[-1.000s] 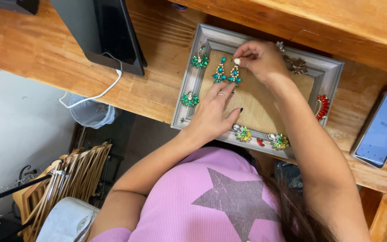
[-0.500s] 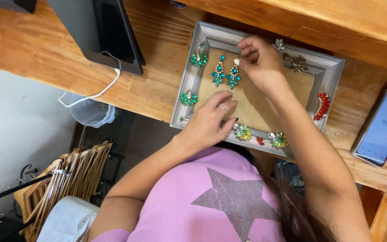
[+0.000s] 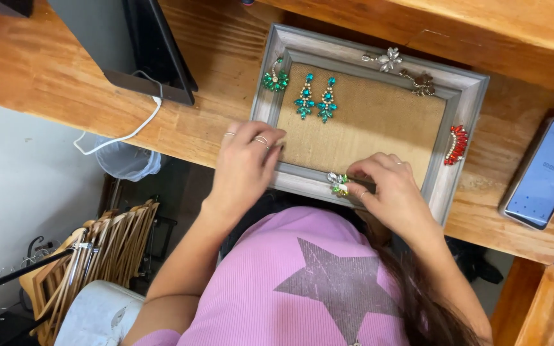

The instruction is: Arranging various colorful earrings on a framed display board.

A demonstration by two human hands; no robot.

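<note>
Progress, head view (only view here): pair of teal drop earrings [image 3: 315, 97] already hangs on burlap panel of grey picture frame [image 3: 466, 90], upper left part of panel, side by side & just apart. Rest of panel is bare, so by my read the work is early, most pieces not yet on the fabric.

Pieces lying on frame's moulding, not on the burlap: green round earring [image 3: 276, 78] at top left corner, silver flower piece [image 3: 389, 59] on top rail, bronze-ish piece [image 3: 423, 84] just right of it, red fan earring [image 3: 456, 145] on right rail.

Right hand [image 3: 389, 192] is at bottom rail, fingers pinched around green & clear stone earring [image 3: 338, 184], which sits on / just above that rail; can't tell if it's lifted clear of the wood. Left hand [image 3: 246, 163] lies flat on frame's lower left corner, fingers loosely spread, gripping nothing, seems to steady the frame.

Judgement: one pair placed, one piece in hand, approx four more waiting on the rails.

Around: frame lies on wooden desk [image 3: 46, 64]; phone [image 3: 543, 173] w/ lit screen to the right, well apart from frame; dark monitor base [image 3: 142, 45] w/ white cable [image 3: 126, 131] to the left; wooden hangers [image 3: 97, 256] below desk edge
</note>
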